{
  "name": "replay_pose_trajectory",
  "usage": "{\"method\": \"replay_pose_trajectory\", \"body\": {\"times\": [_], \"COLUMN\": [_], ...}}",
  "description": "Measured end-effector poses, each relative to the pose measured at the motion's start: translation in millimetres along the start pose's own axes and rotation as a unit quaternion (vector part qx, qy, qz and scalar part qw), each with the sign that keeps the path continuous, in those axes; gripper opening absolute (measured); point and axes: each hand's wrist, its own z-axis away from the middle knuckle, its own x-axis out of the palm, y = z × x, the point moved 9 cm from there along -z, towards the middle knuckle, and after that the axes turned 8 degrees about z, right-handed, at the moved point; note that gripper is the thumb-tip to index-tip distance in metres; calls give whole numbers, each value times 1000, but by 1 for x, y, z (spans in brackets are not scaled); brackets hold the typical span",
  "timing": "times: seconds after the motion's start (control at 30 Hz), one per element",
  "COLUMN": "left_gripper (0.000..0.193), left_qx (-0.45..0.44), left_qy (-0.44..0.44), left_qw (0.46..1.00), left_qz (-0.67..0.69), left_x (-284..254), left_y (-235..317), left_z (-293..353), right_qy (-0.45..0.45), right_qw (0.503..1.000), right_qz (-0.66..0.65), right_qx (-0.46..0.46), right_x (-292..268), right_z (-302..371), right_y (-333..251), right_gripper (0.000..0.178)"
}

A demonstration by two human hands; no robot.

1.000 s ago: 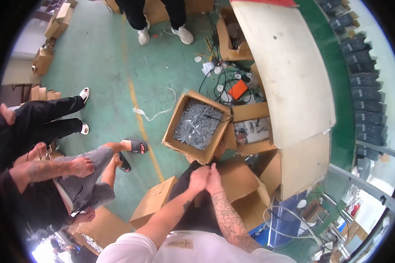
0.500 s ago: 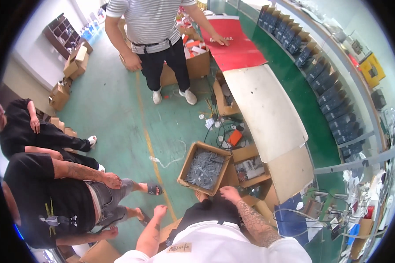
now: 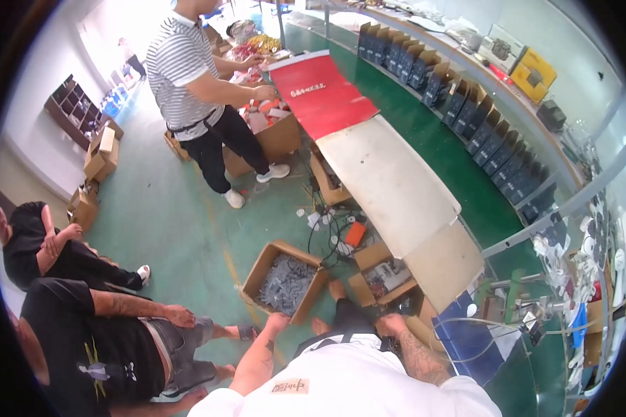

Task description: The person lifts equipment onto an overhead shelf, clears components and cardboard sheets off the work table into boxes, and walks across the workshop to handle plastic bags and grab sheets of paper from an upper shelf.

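Observation:
An open cardboard box (image 3: 316, 294) full of small grey plastic parts (image 3: 285, 281) sits on the floor in front of me. My left hand (image 3: 278, 322) is by the box's near edge with its fingers curled in, and I see nothing in it. Whether it touches the cardboard I cannot tell. Beside my right thigh, my right hand (image 3: 392, 325) is also curled closed, with no object visible in it. It is nearest to a smaller open carton (image 3: 384, 272) holding mixed parts. One bare foot (image 3: 337, 289) stands close to the right side of the box of grey parts.
A long table with a red cover (image 3: 330, 104) and pale boards (image 3: 389, 181) runs along the right. Cables (image 3: 323, 226) and an orange box (image 3: 355, 234) lie on the floor. A person in a striped shirt (image 3: 181, 69) stands ahead; two people in black (image 3: 83, 340) are at left.
My view has turned. The box of grey parts has shifted left relative to the smaller carton. My right hand has drawn back toward my thigh. The person in stripes has turned toward the table.

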Motion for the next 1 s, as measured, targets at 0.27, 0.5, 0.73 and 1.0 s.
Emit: {"method": "replay_pose_trajectory", "body": {"times": [0.27, 0.5, 0.73, 1.0], "left_gripper": [32, 29, 23, 26], "left_qx": [-14, -7, -158, -140], "left_qy": [56, -77, 26, 139], "left_qw": [975, 988, 935, 885], "left_qz": [216, 137, 316, 422], "left_x": [-78, -45, -109, -157], "left_y": [89, 99, 128, 208], "left_z": [-43, -42, -94, -99], "right_qy": [135, 120, 37, -20], "right_qw": [976, 976, 982, 914], "right_qz": [128, -72, -89, -392], "right_qx": [-110, -167, -165, -105], "right_x": [-38, -111, -182, -281], "right_z": [-46, -99, -175, -341], "right_y": [-69, -253, -371, -484], "right_gripper": [21, 27, 20, 32]}}
